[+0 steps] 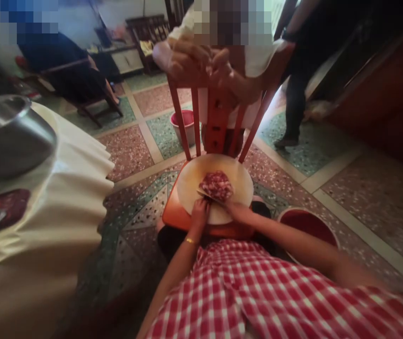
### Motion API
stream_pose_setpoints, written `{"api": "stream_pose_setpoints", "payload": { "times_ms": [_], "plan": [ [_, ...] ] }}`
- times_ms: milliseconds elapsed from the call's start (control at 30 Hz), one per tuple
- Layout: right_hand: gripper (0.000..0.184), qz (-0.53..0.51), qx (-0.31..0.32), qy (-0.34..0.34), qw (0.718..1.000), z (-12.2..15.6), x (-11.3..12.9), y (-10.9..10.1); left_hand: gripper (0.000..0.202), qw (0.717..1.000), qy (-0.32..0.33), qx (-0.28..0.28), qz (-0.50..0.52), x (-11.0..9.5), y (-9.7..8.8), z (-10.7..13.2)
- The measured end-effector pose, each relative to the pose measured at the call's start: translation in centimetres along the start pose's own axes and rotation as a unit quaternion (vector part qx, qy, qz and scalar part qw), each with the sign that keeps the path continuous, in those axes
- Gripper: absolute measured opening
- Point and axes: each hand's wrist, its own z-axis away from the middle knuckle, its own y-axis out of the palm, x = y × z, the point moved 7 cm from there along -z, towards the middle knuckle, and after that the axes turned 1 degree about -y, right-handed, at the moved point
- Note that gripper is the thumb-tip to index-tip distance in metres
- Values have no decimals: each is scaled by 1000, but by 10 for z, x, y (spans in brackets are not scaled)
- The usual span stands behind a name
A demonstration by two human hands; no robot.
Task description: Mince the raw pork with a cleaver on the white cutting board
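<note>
A round pale cutting board (187, 176) lies on the seat of an orange-brown wooden chair (175, 212) in front of me. On it is a heap of chopped raw meat (217, 184). My right hand (239, 213) is closed around the handle of a knife (209, 194), whose blade points left along the near edge of the meat. My left hand (200, 210) rests on the board, fingers curled by a small dark patch under the blade. What those fingers hold is too small and dark to make out.
A person (258, 56) leans hands on the chair back. To my left, a table with a cream cloth (77, 174) bears a metal pot (14, 141). A red-lined basin (309, 230) is at right, a bucket (183, 125) behind the chair. Other people are at the upper left and right.
</note>
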Motion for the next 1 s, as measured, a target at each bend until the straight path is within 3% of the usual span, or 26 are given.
{"api": "stream_pose_setpoints", "payload": {
  "times_ms": [133, 333, 500, 800, 900, 1000],
  "plan": [
    [31, 22, -1, 16, 1000, 7, -22, -7, 18, 999, -3, 21, 37, -6, -2, -1],
    [27, 23, -6, -11, 1000, 8, 4, -12, 19, 999, -22, -11, 41, -2, -14, 6],
    [31, 17, 12, -26, 999, 15, 16, -9, 17, 999, -22, 9, 31, 6, -1, 9],
    [34, 22, 5, -65, 998, -52, 73, -7, 13, 999, -18, 18, -38, 15, 11, 13],
    [35, 27, 6, -66, 997, -42, 62, -6, 14, 999, -5, 6, -37, 9, 5, 10],
    [36, 43, 16, -47, 998, -19, 28, -6, 13, 1000, -4, 1, -14, 2, -2, 6]
  ]
}}
